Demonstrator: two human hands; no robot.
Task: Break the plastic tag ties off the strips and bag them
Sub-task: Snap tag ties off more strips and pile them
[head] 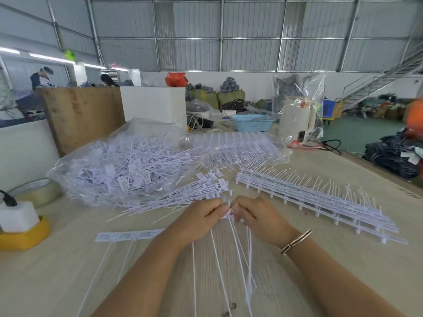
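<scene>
Pinching the strip [130, 236] at its right end: both hands meet at table centre, left hand [201, 216] and right hand [256, 213] with fingers curled and thumbs nearly touching over a small white tag head between them. Strip's long axis runs left-right across the table [68, 271]; its unbroken remainder extends left from under the left hand, three tag plates showing. Tails of the ties hang toward the viewer, at right angles to the strip, fanning slightly below the hands.

Relation that matters: the joint to be snapped lies directly between the two thumbs, equally near either hand. Judgement: the break calls for opposite twist or bend about the strip's axis at that point.

Loose ties [196, 191] lie in a pile just beyond the hands, heads to the right. Bag [109, 165], already well filled, sits beyond and left, nearer the left hand. Stack of unbroken strips [320, 202] lies right, nearer the right hand.

Hidden: the actual joint and fingertips' contact, covered by knuckles. Cannot tell whether the tag is already parted. Motion blur softens the tails and the foreground.
</scene>
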